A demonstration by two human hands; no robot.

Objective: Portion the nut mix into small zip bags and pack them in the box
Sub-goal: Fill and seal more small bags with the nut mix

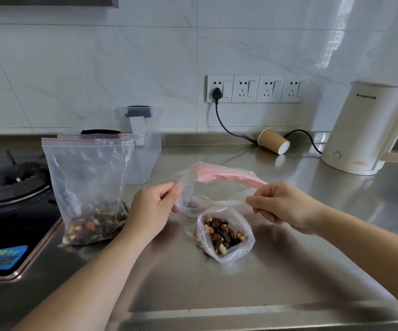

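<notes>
Small zip bag [219, 199] on worktop [217, 295], nut mix [221, 232] inside. Left hand [155, 209] and right hand [281, 204] pinch its mouth ends. Film thin, limp, slippery; hold at stiffer pink zip strip.

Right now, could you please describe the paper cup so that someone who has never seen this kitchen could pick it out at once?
Start at the row of wall sockets above the steel counter. Follow the black cable down from the leftmost socket to the counter. The brown paper cup lies there on its side beside the cable, left of the cream kettle, its white inside facing the viewer; it is the only cup.
</notes>
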